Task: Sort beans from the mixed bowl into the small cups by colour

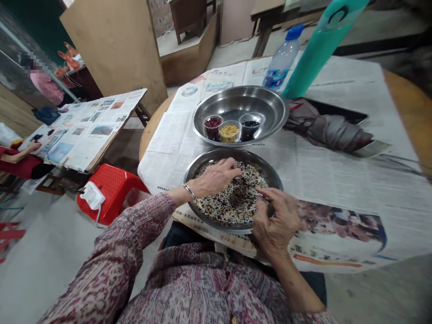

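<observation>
A steel basin [277,179] in front of me holds a mix of white grains, dark beans and yellow beans [216,202]. My left hand [218,176], with a bangle at the wrist, reaches over the basin's left side. Its fingers are bent down at the grains, and the fingertips are hidden. At the right rim is my right hand [276,220], thumb and index finger apart over the grains, nothing visible between them. Behind stands a second steel basin [249,96] with three small cups: dark red beans [213,122], yellow beans [229,130] and black beans [250,123].
Newspaper [324,180] covers the round table. At the back right stand a water bottle [281,58] and a tall teal bottle [320,49], near a folded grey umbrella [330,126]. To the left are a red stool [111,193], another papered table [97,121] and other people.
</observation>
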`<state>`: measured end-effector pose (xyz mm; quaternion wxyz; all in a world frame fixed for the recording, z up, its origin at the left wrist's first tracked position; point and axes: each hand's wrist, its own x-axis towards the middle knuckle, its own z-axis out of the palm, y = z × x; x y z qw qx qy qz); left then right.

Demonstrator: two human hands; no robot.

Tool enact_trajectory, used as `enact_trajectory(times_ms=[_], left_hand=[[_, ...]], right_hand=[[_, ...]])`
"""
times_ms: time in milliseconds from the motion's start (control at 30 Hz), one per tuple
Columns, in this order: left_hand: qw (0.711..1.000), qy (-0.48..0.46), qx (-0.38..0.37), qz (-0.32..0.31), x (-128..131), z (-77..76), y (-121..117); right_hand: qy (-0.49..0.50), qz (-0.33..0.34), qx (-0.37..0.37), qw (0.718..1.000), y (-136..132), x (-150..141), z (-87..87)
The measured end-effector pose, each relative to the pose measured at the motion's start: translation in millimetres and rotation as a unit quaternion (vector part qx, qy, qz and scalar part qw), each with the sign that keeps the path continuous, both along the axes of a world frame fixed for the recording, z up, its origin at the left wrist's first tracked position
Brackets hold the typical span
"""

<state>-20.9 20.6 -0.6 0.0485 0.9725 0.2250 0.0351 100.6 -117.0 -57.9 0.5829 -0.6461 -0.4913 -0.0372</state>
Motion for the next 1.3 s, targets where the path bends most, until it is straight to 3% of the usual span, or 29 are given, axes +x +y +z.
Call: enact_trajectory(times_ms=[100,300,400,567,700,867,1000,1067,1300], left_hand=[[0.999,-0.031,0.006,0.032,-1.3,3.2,-2.1],[0.982,0.001,-0.027,-0.188,-1.9,9.1,-33.9],[0.978,0.044,-0.011,-0.206,12.4,3.8,-39.6],[0.974,0.109,-0.008,-0.196,24.6,2.8,-30.3],[0.986,0.106,0.000,-0.130,-7.3,14.1,-20.7],[0.995,0.085,-0.001,0.049,-48.0,23.8,-21.3],[0.983,0.057,-0.051,0.165,-43.4,19.5,-28.3],[0.981,0.051,-0.094,0.162,-33.4,14.0,-30.6],[0.981,-0.020,-0.195,0.012,-8.1,0.2,-42.8]], right_hand=[[0.013,-0.005,0.004,1.000,-1.4,-1.1,2.9],[0.028,-0.037,0.001,0.999,-4.2,-2.7,8.3],[0.027,-0.030,-0.002,0.999,-4.3,-2.4,8.0],[0.023,-0.033,-0.006,0.999,-3.8,-2.1,7.1],[0.027,-0.035,-0.008,0.999,-3.4,-3.1,7.5],[0.034,-0.032,-0.016,0.999,-3.5,-2.9,7.2],[0.028,-0.026,-0.014,0.999,-3.8,-1.9,5.6],[0.026,-0.027,-0.013,0.999,-3.9,-1.6,5.0],[0.011,-0.026,-0.004,1.000,-3.4,-1.6,5.8]])
